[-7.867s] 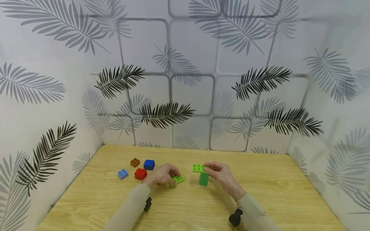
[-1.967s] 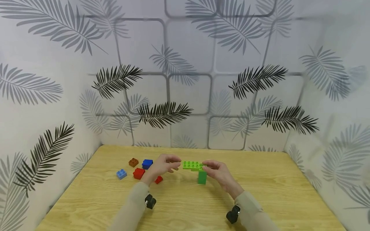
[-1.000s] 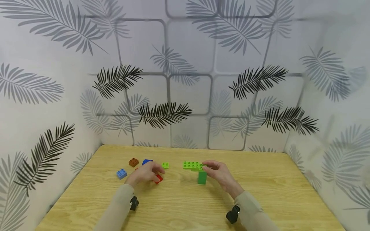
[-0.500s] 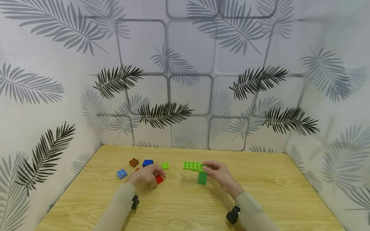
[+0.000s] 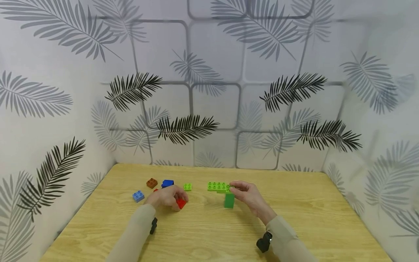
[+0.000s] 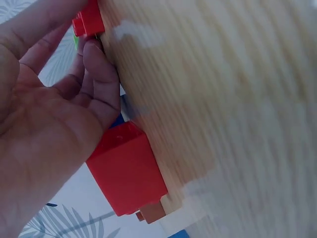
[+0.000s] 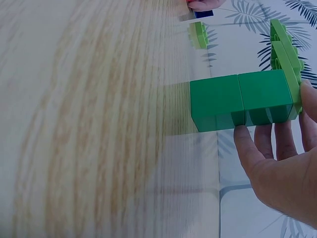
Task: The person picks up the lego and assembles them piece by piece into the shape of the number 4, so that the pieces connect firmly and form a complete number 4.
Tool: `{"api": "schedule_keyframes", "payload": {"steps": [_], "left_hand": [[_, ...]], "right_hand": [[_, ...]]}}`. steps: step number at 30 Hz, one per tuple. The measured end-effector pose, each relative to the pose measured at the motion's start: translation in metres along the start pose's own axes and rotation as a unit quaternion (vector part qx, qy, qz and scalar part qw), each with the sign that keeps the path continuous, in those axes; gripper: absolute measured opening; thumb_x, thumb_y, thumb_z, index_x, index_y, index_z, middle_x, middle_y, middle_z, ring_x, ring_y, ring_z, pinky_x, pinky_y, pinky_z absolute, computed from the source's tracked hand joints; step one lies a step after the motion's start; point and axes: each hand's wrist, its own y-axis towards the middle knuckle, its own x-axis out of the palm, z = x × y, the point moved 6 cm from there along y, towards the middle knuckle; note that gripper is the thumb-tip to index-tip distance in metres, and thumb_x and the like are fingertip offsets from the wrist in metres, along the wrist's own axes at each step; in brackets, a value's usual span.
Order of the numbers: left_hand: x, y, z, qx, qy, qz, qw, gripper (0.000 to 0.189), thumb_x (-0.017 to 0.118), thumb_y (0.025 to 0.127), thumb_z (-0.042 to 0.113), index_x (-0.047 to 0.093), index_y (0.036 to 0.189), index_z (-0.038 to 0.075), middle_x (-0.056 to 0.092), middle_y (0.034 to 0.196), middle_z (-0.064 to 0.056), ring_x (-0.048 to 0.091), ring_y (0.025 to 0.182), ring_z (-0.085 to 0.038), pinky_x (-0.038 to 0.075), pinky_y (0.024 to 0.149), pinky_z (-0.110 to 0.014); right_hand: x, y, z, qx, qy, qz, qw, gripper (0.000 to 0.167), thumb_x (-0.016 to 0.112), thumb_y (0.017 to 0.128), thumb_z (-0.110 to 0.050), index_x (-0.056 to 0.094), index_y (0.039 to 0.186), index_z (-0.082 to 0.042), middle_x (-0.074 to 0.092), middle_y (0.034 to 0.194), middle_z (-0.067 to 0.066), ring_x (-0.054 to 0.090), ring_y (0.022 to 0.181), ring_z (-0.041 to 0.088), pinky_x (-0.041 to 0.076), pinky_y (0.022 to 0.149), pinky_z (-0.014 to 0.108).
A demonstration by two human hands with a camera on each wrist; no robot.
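In the head view my left hand (image 5: 167, 196) pinches a small red brick (image 5: 181, 203) just over the table. The left wrist view shows thumb and fingers about that red brick (image 6: 90, 21), partly hiding it. Close by that hand is a larger red brick (image 6: 129, 171), mostly covered in the head view. On the right stands a column of two green bricks (image 7: 240, 103), topped by overlapping lime green plates (image 5: 216, 187) that jut out leftward. My right hand (image 5: 251, 198) grips the top of this structure, fingers behind the upper green brick and thumb at the lime plate.
A small lime brick (image 5: 187, 187) lies between the left hand and the structure. Left of it are a dark blue brick (image 5: 168, 183), a brown brick (image 5: 151, 183) and a light blue brick (image 5: 138, 196). A patterned wall (image 5: 216, 145) rises behind the wooden table (image 5: 209, 233).
A second lime plate, first under my left hand, now sits on the structure. My left hand has moved left to the small red brick and now pinches it, shifting it slightly right. My right hand stays.
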Motion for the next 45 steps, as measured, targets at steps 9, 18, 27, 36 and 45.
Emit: {"api": "schedule_keyframes", "payload": {"steps": [9,18,27,36,45], "left_hand": [[-0.003,0.004,-0.003,0.012,-0.002,-0.011,0.9999,0.034,0.082,0.071,-0.005,0.073,0.099,0.013,0.062,0.097,0.0,0.05,0.089,-0.019,0.043,0.078,-0.032],[-0.003,0.003,0.0,0.019,-0.006,-0.009,0.9998,0.03,0.084,0.073,0.003,0.072,0.099,0.012,0.064,0.095,0.0,0.053,0.087,-0.018,0.044,0.076,-0.03],[-0.004,0.0,0.006,0.016,-0.048,0.016,0.9986,0.035,0.081,0.078,0.007,0.068,0.11,0.005,0.063,0.102,-0.005,0.056,0.081,-0.017,0.052,0.066,-0.033],[-0.002,0.004,0.014,0.026,-0.056,0.069,0.9957,0.036,0.08,0.081,0.017,0.07,0.115,0.008,0.067,0.106,-0.002,0.058,0.095,-0.018,0.052,0.083,-0.037],[0.002,0.007,0.024,0.026,-0.077,0.1,0.9916,0.039,0.078,0.084,0.022,0.07,0.121,0.01,0.064,0.12,-0.004,0.055,0.106,-0.02,0.05,0.087,-0.036]], "right_hand": [[0.0,0.001,-0.002,0.0,-0.001,-0.003,1.0,0.035,0.066,0.094,-0.014,0.063,0.125,0.002,0.064,0.118,0.009,0.064,0.098,0.011,0.053,0.094,0.033],[-0.001,0.002,0.0,0.003,-0.002,-0.006,1.0,0.036,0.066,0.094,-0.013,0.062,0.126,0.002,0.063,0.119,0.01,0.064,0.099,0.011,0.054,0.093,0.032],[0.0,0.002,0.0,0.009,-0.003,0.001,1.0,0.037,0.066,0.094,-0.014,0.062,0.127,0.001,0.062,0.121,0.01,0.064,0.099,0.011,0.054,0.093,0.033],[0.0,0.002,0.002,0.003,-0.003,-0.005,1.0,0.036,0.066,0.094,-0.014,0.062,0.127,0.002,0.063,0.121,0.011,0.064,0.099,0.011,0.054,0.094,0.033],[-0.001,0.002,0.003,0.001,-0.002,-0.006,1.0,0.037,0.067,0.094,-0.015,0.062,0.126,0.001,0.063,0.12,0.01,0.064,0.099,0.011,0.054,0.094,0.033]]}}
